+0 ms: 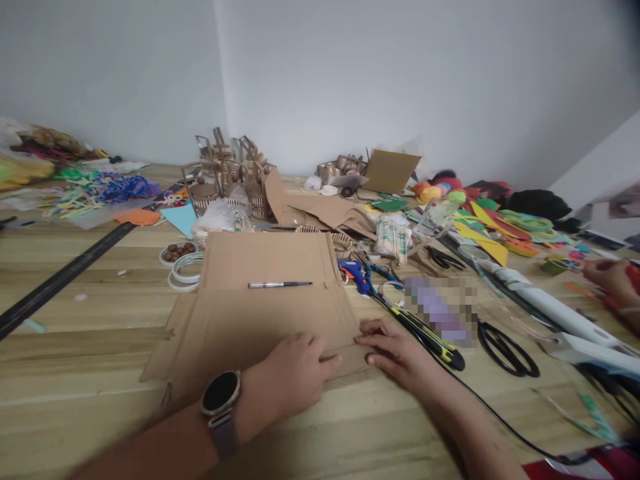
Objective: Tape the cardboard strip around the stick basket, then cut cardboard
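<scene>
A flattened brown cardboard box [260, 300] lies on the wooden floor in front of me. My left hand [290, 377], with a round black watch [221, 393] on the wrist, rests on the near edge of the cardboard with fingers curled against it. My right hand [395, 350] presses the cardboard's near right corner, its fingers together and bent over the edge. A black pen [280, 285] lies loose across the middle of the cardboard, away from both hands.
Right of the cardboard lie a yellow-black cutter [430, 337], black scissors [505, 347], a blue glue gun [356, 273] and a white tube [545, 307]. Tape rolls [186, 267] and small wooden models [225, 177] stand behind. Coloured foam scraps [480, 213] lie far right. Another person's hand [613, 280] is at the right edge.
</scene>
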`<state>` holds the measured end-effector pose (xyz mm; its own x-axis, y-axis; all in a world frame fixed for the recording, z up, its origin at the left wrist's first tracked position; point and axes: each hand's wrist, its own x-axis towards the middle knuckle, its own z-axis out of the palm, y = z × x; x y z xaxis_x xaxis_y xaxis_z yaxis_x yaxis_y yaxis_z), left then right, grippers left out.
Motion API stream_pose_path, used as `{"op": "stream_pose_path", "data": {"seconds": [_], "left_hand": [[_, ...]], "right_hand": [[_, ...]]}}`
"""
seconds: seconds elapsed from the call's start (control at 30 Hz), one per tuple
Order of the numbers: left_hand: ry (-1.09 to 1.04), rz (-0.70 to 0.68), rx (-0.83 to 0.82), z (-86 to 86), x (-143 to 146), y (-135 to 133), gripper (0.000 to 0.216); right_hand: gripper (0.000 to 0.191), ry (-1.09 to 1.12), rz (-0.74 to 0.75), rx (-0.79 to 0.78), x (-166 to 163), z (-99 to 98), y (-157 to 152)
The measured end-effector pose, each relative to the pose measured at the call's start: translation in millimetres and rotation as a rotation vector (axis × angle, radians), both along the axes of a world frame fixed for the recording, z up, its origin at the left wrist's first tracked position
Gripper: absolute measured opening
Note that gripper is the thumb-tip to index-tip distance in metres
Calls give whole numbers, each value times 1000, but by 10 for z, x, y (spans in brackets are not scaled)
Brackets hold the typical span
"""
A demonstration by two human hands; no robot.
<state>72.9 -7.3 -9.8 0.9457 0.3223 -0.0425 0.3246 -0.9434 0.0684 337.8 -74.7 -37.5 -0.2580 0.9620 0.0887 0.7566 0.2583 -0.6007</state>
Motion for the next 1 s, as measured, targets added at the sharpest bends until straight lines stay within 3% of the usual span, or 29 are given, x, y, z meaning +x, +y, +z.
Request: {"op": "stream_pose_path", "data": {"seconds": [0.2,0.4,0.63,1.0], "left_hand": [[-134,-162,87,-182,370,136,35],[-248,-291,86,-266,403,229,38],[-273,-271,41,-237,384,202,33],[-271,-265,117,-265,387,120,25]], "right_hand": [[35,72,-17,-18,-25,43,-28],[33,100,-42,-52,-27,55,-44],[29,87,-56,-72,-56,116,-39],[29,107,-63,-87,-42,128,-38]]}}
